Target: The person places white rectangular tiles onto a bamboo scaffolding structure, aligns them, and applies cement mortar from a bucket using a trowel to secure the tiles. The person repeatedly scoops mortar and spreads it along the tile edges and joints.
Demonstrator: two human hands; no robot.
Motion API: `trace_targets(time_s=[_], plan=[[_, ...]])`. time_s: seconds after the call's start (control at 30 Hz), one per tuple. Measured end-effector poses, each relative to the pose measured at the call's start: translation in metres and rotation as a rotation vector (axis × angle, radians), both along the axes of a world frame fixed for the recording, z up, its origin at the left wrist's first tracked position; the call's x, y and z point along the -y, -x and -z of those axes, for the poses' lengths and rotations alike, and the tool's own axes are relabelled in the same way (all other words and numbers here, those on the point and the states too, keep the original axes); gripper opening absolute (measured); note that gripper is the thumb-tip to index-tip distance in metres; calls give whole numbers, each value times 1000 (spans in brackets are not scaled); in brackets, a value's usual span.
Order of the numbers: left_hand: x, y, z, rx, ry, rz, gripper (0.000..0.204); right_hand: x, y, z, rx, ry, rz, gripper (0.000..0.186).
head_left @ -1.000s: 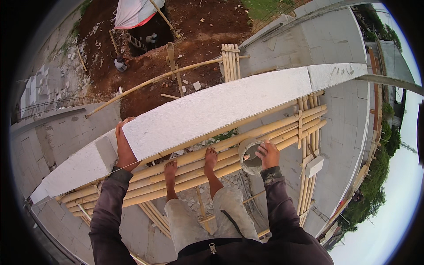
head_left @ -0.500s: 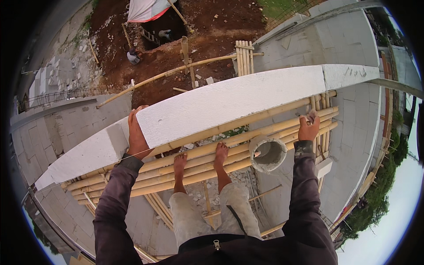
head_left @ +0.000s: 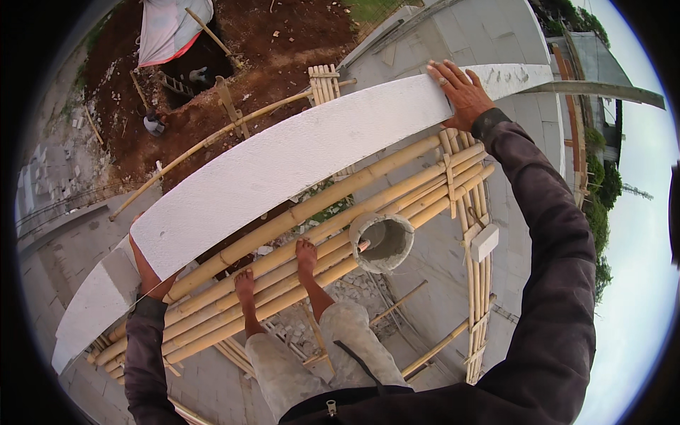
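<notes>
My left hand [head_left: 147, 269] grips the near end of a long white block [head_left: 283, 156] atop the wall, its fingers mostly hidden behind it. My right hand [head_left: 460, 95] is over the same block farther right, fingers across the top and thumb at the lower side. A short block [head_left: 115, 276] with a grey end adjoins it at the left. Below, a bucket [head_left: 400, 244] coated in grey mortar rests on bamboo poles [head_left: 283, 297], right of my bare feet [head_left: 307, 258].
A small pale block [head_left: 484, 242] sits on upright bamboo at right. Beyond the wall are a bamboo rail [head_left: 184, 159], a dug pit [head_left: 209, 92] with one person inside and another person [head_left: 154, 125] beside it, and a sheet [head_left: 170, 28]. Grey block walls [head_left: 460, 42] surround the scaffold.
My right hand has left the bucket's rim and moved up and right onto the white block. My left hand stays on the block's end. The view has turned, shifting the scene.
</notes>
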State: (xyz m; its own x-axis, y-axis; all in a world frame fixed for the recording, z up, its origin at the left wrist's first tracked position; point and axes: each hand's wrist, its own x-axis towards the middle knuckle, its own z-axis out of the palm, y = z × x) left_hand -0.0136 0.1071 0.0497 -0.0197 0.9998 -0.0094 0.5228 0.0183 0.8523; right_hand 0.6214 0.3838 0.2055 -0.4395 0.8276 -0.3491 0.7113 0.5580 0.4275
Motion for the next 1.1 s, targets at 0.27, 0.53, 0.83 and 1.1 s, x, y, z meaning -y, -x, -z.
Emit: trace_targets(time_s=[0.27, 0.53, 0.83, 1.1], plan=[[22, 31, 54, -78, 148, -33, 116, -13, -26, 24, -72, 10, -99, 128], [34, 42, 62, -46, 223, -36, 97, -12, -33, 32, -159, 25, -121, 122], [28, 30, 41, -159, 104, 23, 79, -11, -28, 38, -359, 57, -197, 113], [34, 21, 2, -78, 70, 62, 108, 17, -11, 23, -331, 22, -153, 114]])
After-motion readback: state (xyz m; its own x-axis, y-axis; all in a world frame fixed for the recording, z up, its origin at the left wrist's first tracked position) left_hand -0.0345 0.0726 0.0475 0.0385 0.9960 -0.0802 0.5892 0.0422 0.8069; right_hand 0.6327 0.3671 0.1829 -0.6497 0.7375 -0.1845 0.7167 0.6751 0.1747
